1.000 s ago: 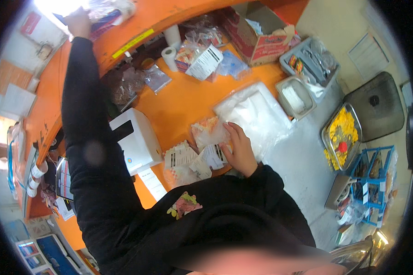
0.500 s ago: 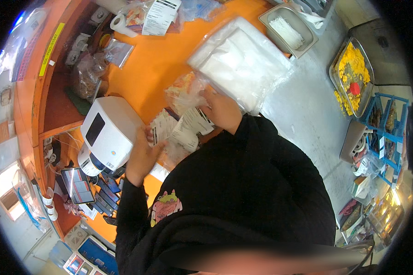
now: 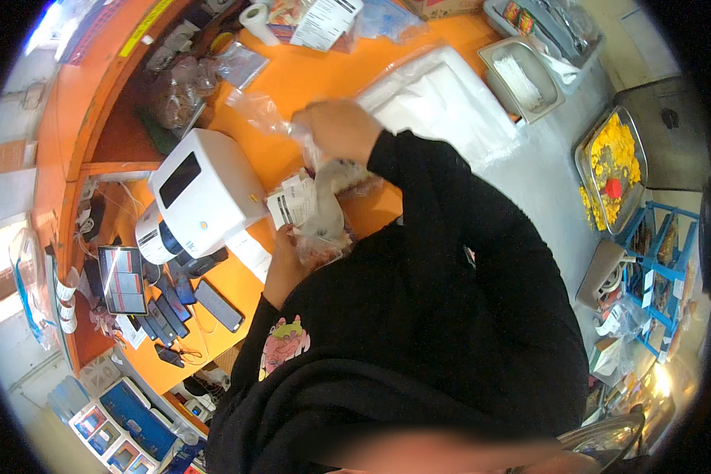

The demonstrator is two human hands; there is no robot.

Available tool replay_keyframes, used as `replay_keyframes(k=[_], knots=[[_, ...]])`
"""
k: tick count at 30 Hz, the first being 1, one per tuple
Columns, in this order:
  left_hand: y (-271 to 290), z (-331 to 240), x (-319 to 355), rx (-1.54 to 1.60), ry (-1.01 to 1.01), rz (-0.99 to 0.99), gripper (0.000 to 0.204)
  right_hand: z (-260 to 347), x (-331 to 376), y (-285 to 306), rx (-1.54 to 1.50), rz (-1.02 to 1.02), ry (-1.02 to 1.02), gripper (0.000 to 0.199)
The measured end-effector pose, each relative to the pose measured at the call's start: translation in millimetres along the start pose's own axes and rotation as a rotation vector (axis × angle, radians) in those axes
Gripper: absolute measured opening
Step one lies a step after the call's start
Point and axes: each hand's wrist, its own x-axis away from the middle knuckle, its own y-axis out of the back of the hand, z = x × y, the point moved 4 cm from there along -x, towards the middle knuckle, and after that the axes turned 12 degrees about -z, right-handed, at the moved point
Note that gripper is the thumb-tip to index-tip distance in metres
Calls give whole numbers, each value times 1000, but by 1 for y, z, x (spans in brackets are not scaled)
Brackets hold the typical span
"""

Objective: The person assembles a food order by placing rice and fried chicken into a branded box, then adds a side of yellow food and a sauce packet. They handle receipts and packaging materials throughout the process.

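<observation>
My right hand (image 3: 338, 130) is closed on the gathered top of a clear plastic bag (image 3: 324, 209), pulled up over the orange counter. At the bag's lower end, close to my body, my left hand (image 3: 286, 267) grips its side; part of those fingers is hidden. Reddish food shows dimly through the bag's bottom. A white printed receipt (image 3: 290, 204) lies against the bag's left side. Another thin stretch of clear plastic (image 3: 258, 110) extends left from my right hand, blurred by motion.
To the left stands a white label printer (image 3: 213, 178), with several phones (image 3: 166, 314) and a tablet (image 3: 123, 280) below it. Beyond my right hand lies a stack of white plastic bags (image 3: 442, 103). A metal tub (image 3: 521, 79) and a tray of yellow food (image 3: 613, 162) are at right.
My right hand has moved up and left, drawing the bag's top with it. The left hand has come down and right from beside the printer to the bag. The whole view has shifted.
</observation>
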Motion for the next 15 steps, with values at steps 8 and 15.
replay_keyframes(k=[8,15], knots=[[-32,31,11,-104,7,-233,91,-33,-92,20,45,-339,-68,31],[-41,-13,-6,-23,-97,-213,45,-8,5,31,-311,-321,-158,31]])
